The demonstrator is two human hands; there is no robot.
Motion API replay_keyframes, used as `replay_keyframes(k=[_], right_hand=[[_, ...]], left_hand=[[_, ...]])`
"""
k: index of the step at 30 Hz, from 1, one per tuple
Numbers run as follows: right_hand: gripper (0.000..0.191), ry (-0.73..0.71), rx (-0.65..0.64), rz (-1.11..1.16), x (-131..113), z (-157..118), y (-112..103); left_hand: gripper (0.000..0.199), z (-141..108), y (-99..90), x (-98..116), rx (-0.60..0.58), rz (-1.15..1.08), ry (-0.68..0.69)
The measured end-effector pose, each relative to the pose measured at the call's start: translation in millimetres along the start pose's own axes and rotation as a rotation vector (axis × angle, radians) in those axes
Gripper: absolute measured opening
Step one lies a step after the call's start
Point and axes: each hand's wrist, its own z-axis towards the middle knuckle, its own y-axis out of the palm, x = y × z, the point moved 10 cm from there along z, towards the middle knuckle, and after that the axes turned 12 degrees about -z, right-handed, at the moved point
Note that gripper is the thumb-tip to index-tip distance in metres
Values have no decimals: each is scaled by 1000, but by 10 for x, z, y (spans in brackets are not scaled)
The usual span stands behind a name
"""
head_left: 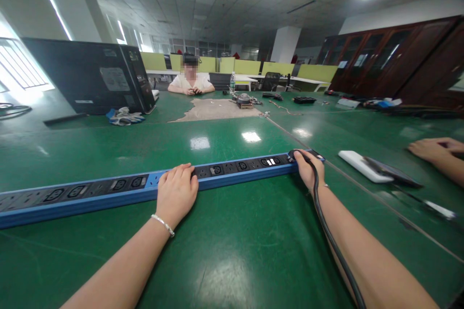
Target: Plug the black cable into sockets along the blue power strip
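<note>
Crosswise, a blue power strip [232,179] lies on a green table [239,236], left hand [177,186] draped over its sockets, grip unclear; near its right end the right hand [306,170] pinches a corded black plug [291,156]. A co-worker [197,85] sits opposite.

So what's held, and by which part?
The right hand holds a black cable by its plug; the left hand rests on the long blue power strip.

The left hand [177,187] wears a silvery wrist bracelet [164,225].
</note>
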Motion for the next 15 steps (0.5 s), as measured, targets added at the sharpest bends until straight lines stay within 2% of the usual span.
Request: replay_keyframes(k=[3, 10, 15], right_hand=[[43, -13, -6, -2, -32, -11, 9], [38, -168, 3, -83, -260, -34, 37], [38, -218, 15, -155, -347, -41, 49]], left_hand=[[29, -1, 1, -7, -2, -14, -10], [30, -3, 3, -7, -13, -12, -18], [30, 2, 6, -6, -14, -3, -14]])
